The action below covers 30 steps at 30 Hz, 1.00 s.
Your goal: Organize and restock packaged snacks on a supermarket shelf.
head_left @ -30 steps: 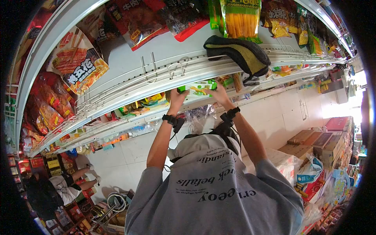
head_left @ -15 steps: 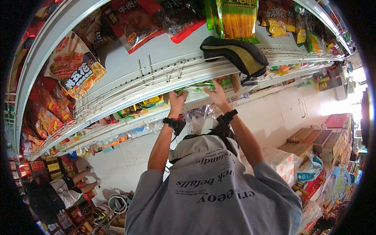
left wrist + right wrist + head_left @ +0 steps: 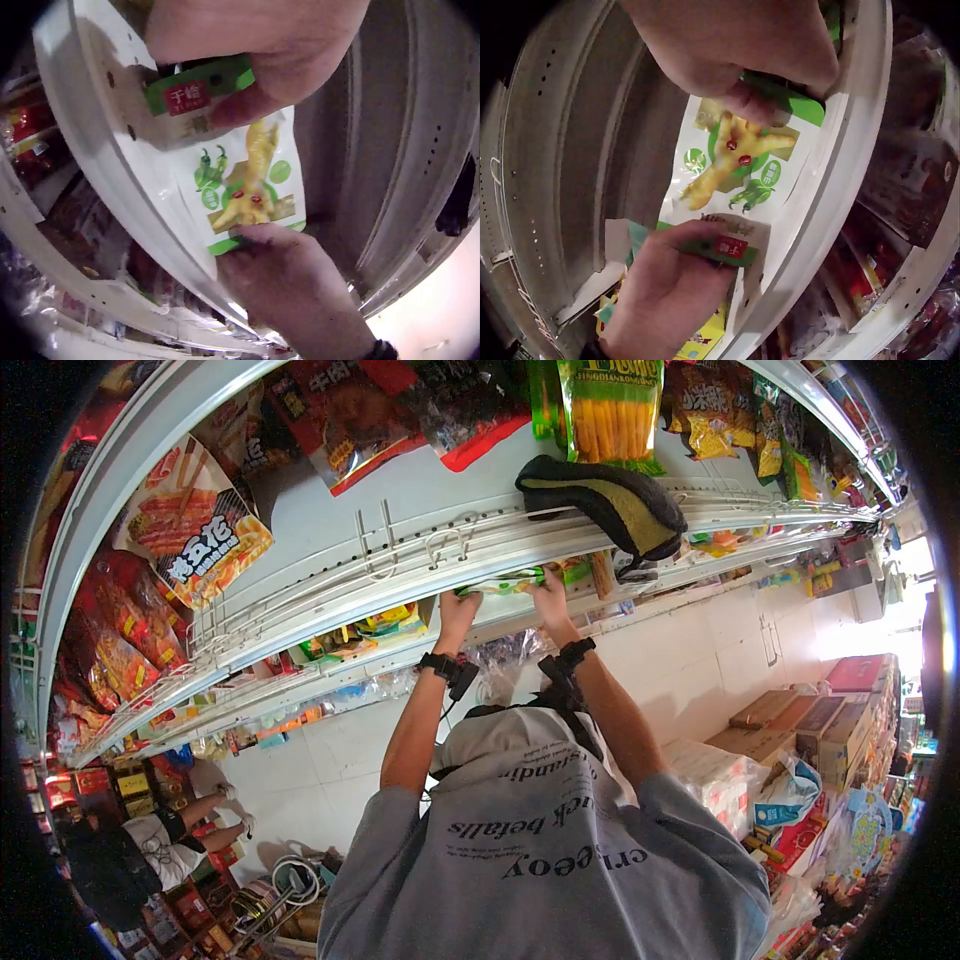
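My left hand [image 3: 667, 289] pinches the red-logo end of a chicken-foot snack packet [image 3: 225, 184], thumb across its front, while my right hand [image 3: 281, 266] grips the opposite green-edged end, so neither hand is free. The packet sits at the centre of the head view, at the white front rail [image 3: 847, 165] of a lower shelf; I can't tell whether its weight rests there. As I judge it, the packet is at the shelf but not let go, so the handling isn't finished; settling and releasing it seem left. A yellow package [image 3: 709, 334] shows just by my left hand, bottom centre of the right wrist view. Above, the upper shelf [image 3: 340, 520] carries a bag of yellow snack sticks [image 3: 610, 420] at upper right of centre and a pork-belly snack packet [image 3: 195, 525] at upper left. Cardboard boxes [image 3: 765, 710] stand at the right, another person [image 3: 160, 850] at lower left.
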Motion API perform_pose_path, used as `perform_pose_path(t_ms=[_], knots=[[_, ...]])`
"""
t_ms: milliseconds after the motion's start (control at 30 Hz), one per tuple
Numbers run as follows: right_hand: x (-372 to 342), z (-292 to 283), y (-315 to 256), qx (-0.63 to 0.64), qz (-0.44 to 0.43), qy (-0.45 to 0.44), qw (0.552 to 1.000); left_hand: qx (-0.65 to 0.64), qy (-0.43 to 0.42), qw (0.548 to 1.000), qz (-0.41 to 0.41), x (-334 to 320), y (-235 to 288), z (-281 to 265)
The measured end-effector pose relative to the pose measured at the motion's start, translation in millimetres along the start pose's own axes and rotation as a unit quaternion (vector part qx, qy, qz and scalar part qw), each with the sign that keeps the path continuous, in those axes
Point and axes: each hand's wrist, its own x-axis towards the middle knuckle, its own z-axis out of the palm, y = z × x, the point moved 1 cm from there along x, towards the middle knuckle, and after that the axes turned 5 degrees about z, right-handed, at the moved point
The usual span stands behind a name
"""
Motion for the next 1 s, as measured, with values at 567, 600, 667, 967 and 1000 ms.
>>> perform_pose_path(t_ms=[567,600,667,967,1000], knots=[[-3.7,-15.5,0.5,-0.149,-0.024,0.028,0.988,-0.004,-0.08,0.997,-0.014,1.0,-11.8,-15.3],[-19.6,-17.3,-25.0,-0.13,0.042,-0.007,0.991,-0.025,-0.094,0.994,-0.039,1.5,-2.1,-18.4],[-58.3,-22.7,-58.7,-0.045,0.108,-0.059,0.991,-0.196,-0.073,0.957,-0.203,-12.2,72.4,-16.7],[-140.7,-76.2,-84.8,0.133,0.282,-0.251,0.916,-0.232,-0.162,0.918,-0.278,-32.8,91.6,0.9],[-144.5,-84.7,-84.6,0.152,0.287,-0.225,0.919,-0.215,-0.187,0.915,-0.285,-34.5,106.1,6.7]])
